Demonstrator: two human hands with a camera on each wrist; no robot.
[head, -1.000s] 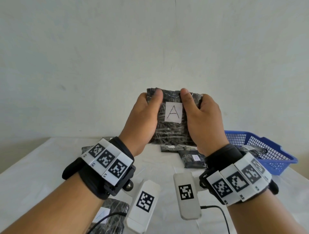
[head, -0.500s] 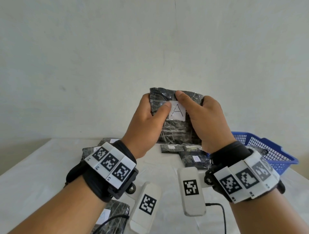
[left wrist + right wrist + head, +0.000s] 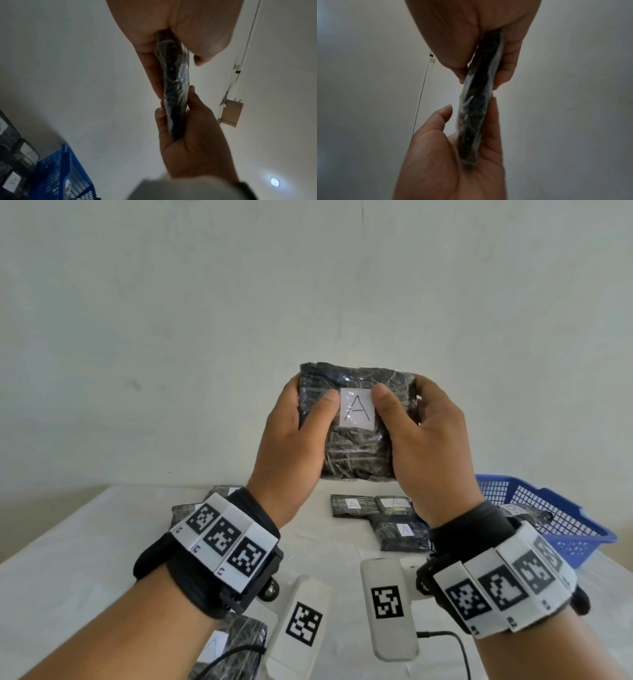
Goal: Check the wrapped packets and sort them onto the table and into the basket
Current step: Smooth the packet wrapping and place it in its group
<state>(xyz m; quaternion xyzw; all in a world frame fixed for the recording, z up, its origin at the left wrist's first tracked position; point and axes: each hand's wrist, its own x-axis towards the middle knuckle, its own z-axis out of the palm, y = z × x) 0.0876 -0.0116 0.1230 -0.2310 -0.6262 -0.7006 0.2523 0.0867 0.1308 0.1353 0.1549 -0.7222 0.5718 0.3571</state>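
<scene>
I hold a dark wrapped packet (image 3: 356,455) upright in front of the wall, above the table. Its white label (image 3: 356,412) reads "A" and faces me. My left hand (image 3: 294,440) grips its left side and my right hand (image 3: 428,440) its right side. Both thumbs lie on the front, one on either side of the label, and the fingers are hidden behind. The wrist views show the packet edge-on (image 3: 175,86) (image 3: 476,108), pinched between thumbs and fingers. The blue basket (image 3: 555,508) stands at the right.
Three packets labelled "A" (image 3: 352,505) (image 3: 394,503) (image 3: 404,532) lie mid-table behind my hands. More packets lie at the left (image 3: 183,511) and near the front edge (image 3: 233,645). A packet lies in the basket (image 3: 527,513). The white table (image 3: 85,559) meets the wall behind.
Both thumbs moved on the packet's front: from upright near its top edge, onto the label, then apart to either side of it. The packet rose slightly.
</scene>
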